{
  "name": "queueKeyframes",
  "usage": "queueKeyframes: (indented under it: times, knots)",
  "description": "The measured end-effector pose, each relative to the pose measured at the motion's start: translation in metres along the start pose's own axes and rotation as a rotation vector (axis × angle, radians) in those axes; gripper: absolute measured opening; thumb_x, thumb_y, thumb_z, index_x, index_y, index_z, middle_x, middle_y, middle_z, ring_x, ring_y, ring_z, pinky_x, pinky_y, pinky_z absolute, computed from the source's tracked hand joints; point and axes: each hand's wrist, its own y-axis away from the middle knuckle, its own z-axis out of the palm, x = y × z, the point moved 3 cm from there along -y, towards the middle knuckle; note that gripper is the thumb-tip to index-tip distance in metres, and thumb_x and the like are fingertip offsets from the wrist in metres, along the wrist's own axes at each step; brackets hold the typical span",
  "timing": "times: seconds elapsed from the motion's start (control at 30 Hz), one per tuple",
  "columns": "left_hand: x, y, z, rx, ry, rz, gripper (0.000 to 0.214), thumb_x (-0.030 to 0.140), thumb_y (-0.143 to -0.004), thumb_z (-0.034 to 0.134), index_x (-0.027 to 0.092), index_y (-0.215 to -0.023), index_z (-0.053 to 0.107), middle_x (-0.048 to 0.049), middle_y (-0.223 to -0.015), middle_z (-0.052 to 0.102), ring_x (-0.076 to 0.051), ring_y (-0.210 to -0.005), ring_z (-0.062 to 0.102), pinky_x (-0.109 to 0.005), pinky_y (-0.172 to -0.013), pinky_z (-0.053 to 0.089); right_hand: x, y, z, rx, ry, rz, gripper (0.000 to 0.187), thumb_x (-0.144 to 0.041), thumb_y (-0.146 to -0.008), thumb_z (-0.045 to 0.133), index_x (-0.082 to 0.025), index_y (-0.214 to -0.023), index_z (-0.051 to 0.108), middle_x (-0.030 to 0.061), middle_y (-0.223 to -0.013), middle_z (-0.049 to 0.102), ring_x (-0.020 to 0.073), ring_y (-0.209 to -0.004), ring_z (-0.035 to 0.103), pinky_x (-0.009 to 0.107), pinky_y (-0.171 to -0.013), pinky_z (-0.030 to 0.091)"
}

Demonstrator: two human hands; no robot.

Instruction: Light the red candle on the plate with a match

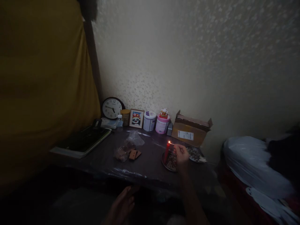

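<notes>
My right hand (181, 155) is closed in a pinch on a thin stick whose tip touches the small flame atop a red candle (167, 150). The candle stands upright on a round metal plate (165, 163) on the dark low table (150, 168). My left hand (122, 206) hangs low in front of the table's near edge, fingers loosely apart, holding nothing that I can see. The room is very dim.
Along the wall stand a round clock (112, 107), a framed panda picture (136, 118), a white tub (149, 120), a pink tub (162, 124) and an open cardboard box (191, 131). A plastic bag with brown pieces (128, 150) and a book (82, 142) lie on the table.
</notes>
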Motion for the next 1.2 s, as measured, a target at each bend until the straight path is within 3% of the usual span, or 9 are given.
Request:
queueKeyframes:
  times: [0.17, 0.47, 0.67, 0.83, 0.97, 1.07, 1.2]
  knots:
    - [-0.002, 0.003, -0.007, -0.049, 0.037, 0.032, 0.041, 0.032, -0.078, 0.055, 0.033, -0.119, 0.055, -0.0029, -0.137, 0.050, -0.023, -0.129, 0.039, -0.041, -0.108, 0.023, 0.000, 0.000, 0.000, 0.004, -0.004, 0.007, 0.026, -0.039, -0.056, 0.070, -0.016, -0.066, 0.063, -0.0010, -0.062, 0.062, 0.0114, -0.053, 0.056, 0.025, -0.051, 0.047]
    - [0.003, 0.003, 0.008, 0.064, -0.029, -0.021, 0.028, 0.036, -0.077, 0.057, 0.030, -0.102, 0.067, -0.0029, -0.134, 0.053, -0.027, -0.129, 0.037, -0.043, -0.108, 0.022, -0.002, 0.001, -0.001, 0.007, -0.001, -0.008, 0.028, -0.041, -0.057, 0.070, -0.016, -0.067, 0.062, -0.0002, -0.063, 0.063, 0.0122, -0.053, 0.056, 0.026, -0.052, 0.047]
    - [0.002, 0.002, 0.003, -0.027, -0.033, -0.005, 0.033, 0.038, -0.079, 0.054, 0.030, -0.110, 0.063, -0.0028, -0.137, 0.049, -0.022, -0.132, 0.033, -0.040, -0.109, 0.018, -0.004, 0.001, 0.000, 0.010, 0.006, -0.012, 0.029, -0.043, -0.056, 0.070, -0.017, -0.067, 0.061, -0.0014, -0.059, 0.062, 0.0120, -0.051, 0.055, 0.026, -0.052, 0.046]
    - [-0.002, 0.000, -0.006, -0.013, 0.001, -0.024, 0.034, 0.037, -0.078, 0.056, 0.032, -0.111, 0.061, -0.0020, -0.140, 0.047, -0.023, -0.132, 0.032, -0.042, -0.109, 0.017, -0.008, 0.003, -0.001, 0.007, 0.008, -0.008, 0.029, -0.042, -0.057, 0.070, -0.017, -0.068, 0.062, -0.0003, -0.063, 0.064, 0.0124, -0.054, 0.057, 0.026, -0.054, 0.047]
    - [0.000, 0.000, -0.005, -0.049, 0.014, 0.031, 0.035, 0.034, -0.079, 0.055, 0.032, -0.113, 0.060, -0.0026, -0.138, 0.048, -0.022, -0.134, 0.030, -0.042, -0.110, 0.015, -0.012, 0.004, -0.002, 0.005, -0.004, 0.001, 0.027, -0.040, -0.057, 0.071, -0.017, -0.068, 0.061, 0.0003, -0.065, 0.065, 0.0128, -0.055, 0.058, 0.026, -0.054, 0.048]
    - [-0.001, 0.001, -0.003, -0.044, -0.005, -0.002, 0.035, 0.036, -0.079, 0.054, 0.031, -0.113, 0.061, -0.0036, -0.137, 0.049, -0.023, -0.133, 0.031, -0.042, -0.110, 0.015, -0.015, 0.004, -0.003, 0.001, -0.013, -0.002, 0.025, -0.038, -0.057, 0.071, -0.018, -0.068, 0.062, 0.0001, -0.065, 0.065, 0.0129, -0.055, 0.058, 0.027, -0.055, 0.048]
    - [0.001, 0.006, 0.003, -0.017, -0.020, 0.069, 0.036, 0.027, -0.071, 0.064, 0.035, -0.106, 0.064, 0.0006, -0.135, 0.052, -0.023, -0.134, 0.030, -0.041, -0.110, 0.017, -0.017, 0.005, -0.004, 0.002, -0.016, -0.014, 0.023, -0.037, -0.058, 0.070, -0.018, -0.067, 0.061, 0.0001, -0.064, 0.065, 0.0128, -0.054, 0.058, 0.027, -0.054, 0.049]
